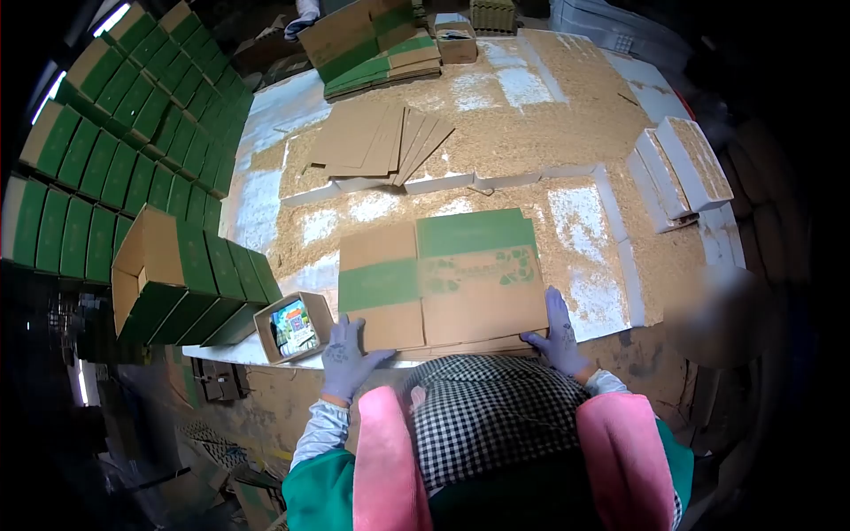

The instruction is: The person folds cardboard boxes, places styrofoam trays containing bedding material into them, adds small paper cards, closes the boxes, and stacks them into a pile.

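Note:
A stack of flattened cardboard boxes (pixel 482 305), brown with green bands and a printed pattern, lies on the table right before me. My left hand (pixel 348 356), in a pale purple glove, rests at the stack's near left corner with thumb and fingers spread. At the near right corner, my gloved right hand (pixel 561 338) touches the edge, its thumb apart from the fingers. Left of my left hand stands a small open carton (pixel 322 311) holding colourful printed cards (pixel 293 327).
Green-and-brown boxes (pixel 111 164) are piled high at the left, with an open box (pixel 152 252) nearer. Loose cardboard sheets (pixel 363 142) lie mid-table on scattered tan bits. Folded boxes (pixel 385 66) sit at the back, white foam blocks (pixel 695 164) at the right.

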Motion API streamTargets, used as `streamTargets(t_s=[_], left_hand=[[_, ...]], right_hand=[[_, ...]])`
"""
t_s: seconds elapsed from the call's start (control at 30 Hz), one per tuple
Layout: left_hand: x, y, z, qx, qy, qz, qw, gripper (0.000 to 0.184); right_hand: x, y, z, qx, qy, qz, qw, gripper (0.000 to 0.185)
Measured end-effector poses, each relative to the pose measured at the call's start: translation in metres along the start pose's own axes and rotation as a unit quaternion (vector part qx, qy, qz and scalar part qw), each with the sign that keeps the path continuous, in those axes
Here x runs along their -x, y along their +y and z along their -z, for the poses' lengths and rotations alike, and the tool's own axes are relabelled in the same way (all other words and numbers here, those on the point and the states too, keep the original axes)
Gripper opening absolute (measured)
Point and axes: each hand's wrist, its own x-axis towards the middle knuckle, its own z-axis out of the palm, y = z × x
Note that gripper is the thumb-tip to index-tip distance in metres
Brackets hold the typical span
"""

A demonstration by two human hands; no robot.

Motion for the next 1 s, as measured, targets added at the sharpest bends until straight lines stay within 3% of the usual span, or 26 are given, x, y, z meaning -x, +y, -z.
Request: streamTargets(t_s=[0.03,0.1,0.17,0.2,0.23,0.27,0.3,0.33,0.4,0.43,0.5,0.53,0.57,0.63,0.67,0.7,0.77,0.83,0.87,0.9,0.93,0.97,1.0], left_hand=[[-0.004,0.004,0.015,-0.028,0.022,-0.009,0.999,0.075],[-0.018,0.016,0.067,0.019,0.05,-0.008,0.999,0.067],[-0.033,0.048,0.13,0.168,0.073,0.05,0.982,0.065],[-0.042,0.027,0.142,-0.086,0.129,-0.12,0.981,0.058],[-0.05,0.013,0.158,-0.329,0.186,-0.278,0.883,0.052],[-0.066,0.009,0.169,-0.126,0.068,-0.223,0.964,0.048],[-0.088,0.043,0.188,0.119,-0.122,-0.126,0.977,0.046],[-0.109,0.076,0.207,0.326,-0.24,0.047,0.913,0.045],[-0.17,0.026,0.149,0.111,-0.036,-0.188,0.975,0.061],[-0.171,0.052,0.131,0.085,0.109,-0.209,0.968,0.065],[-0.158,0.092,0.112,0.237,0.075,-0.3,0.921,0.068],[-0.15,0.105,0.091,0.093,0.029,-0.386,0.917,0.069],[-0.146,0.105,0.065,-0.053,-0.02,-0.455,0.889,0.07],[-0.156,0.09,0.031,-0.291,-0.23,-0.459,0.807,0.075],[-0.154,0.105,0.055,-0.155,-0.096,-0.495,0.849,0.077],[-0.151,0.12,0.084,-0.123,0.085,-0.478,0.866,0.08],[-0.167,0.123,0.106,-0.127,0.225,-0.349,0.901,0.084],[-0.151,0.128,0.101,-0.181,0.211,-0.349,0.895,0.082],[-0.141,0.124,0.095,-0.143,0.165,-0.367,0.904,0.075],[-0.133,0.117,0.09,-0.108,0.118,-0.389,0.907,0.068],[-0.127,0.1,0.067,-0.065,0.07,-0.426,0.899,0.053],[-0.123,0.092,0.059,-0.013,0.069,-0.423,0.904,0.044],[-0.134,0.086,0.059,-0.016,0.062,-0.429,0.901,0.041]], right_hand=[[-0.006,-0.008,0.011,0.008,0.014,-0.012,1.0,0.089],[-0.039,-0.051,0.058,-0.229,-0.041,-0.108,0.967,0.08],[-0.078,-0.097,0.1,-0.275,-0.039,0.014,0.961,0.077],[-0.093,-0.116,0.115,-0.221,-0.014,0.105,0.97,0.075],[-0.11,-0.133,0.127,-0.162,0.008,0.196,0.967,0.073],[-0.128,-0.15,0.138,-0.236,-0.038,0.175,0.955,0.07],[-0.147,-0.159,0.147,-0.31,-0.082,0.154,0.935,0.067],[-0.173,-0.148,0.151,-0.265,-0.093,0.181,0.943,0.071],[-0.23,-0.098,0.118,-0.254,-0.073,0.044,0.963,0.085],[-0.256,-0.081,0.096,-0.285,-0.038,-0.118,0.95,0.095],[-0.25,-0.108,0.079,-0.27,0.023,-0.102,0.957,0.102],[-0.242,-0.124,0.065,-0.256,0.063,-0.085,0.961,0.11],[-0.235,-0.134,0.048,-0.183,0.026,-0.08,0.98,0.124],[-0.227,-0.137,0.054,-0.137,-0.008,-0.022,0.99,0.124],[-0.224,-0.129,0.06,-0.134,-0.006,-0.016,0.991,0.124],[-0.217,-0.115,0.067,-0.054,-0.063,-0.041,0.996,0.118],[-0.213,-0.103,0.056,0.022,-0.127,-0.07,0.989,0.113],[-0.208,-0.099,0.038,0.034,0.023,-0.027,0.999,0.09],[-0.207,-0.098,0.046,0.04,0.026,-0.018,0.999,0.09],[-0.197,-0.092,0.057,-0.165,0.169,-0.019,0.972,0.075],[-0.176,-0.087,0.065,-0.363,0.297,-0.022,0.883,0.06],[-0.146,-0.094,0.078,-0.377,0.367,-0.04,0.85,0.05],[-0.123,-0.11,0.087,-0.31,0.313,0.038,0.897,0.052]])
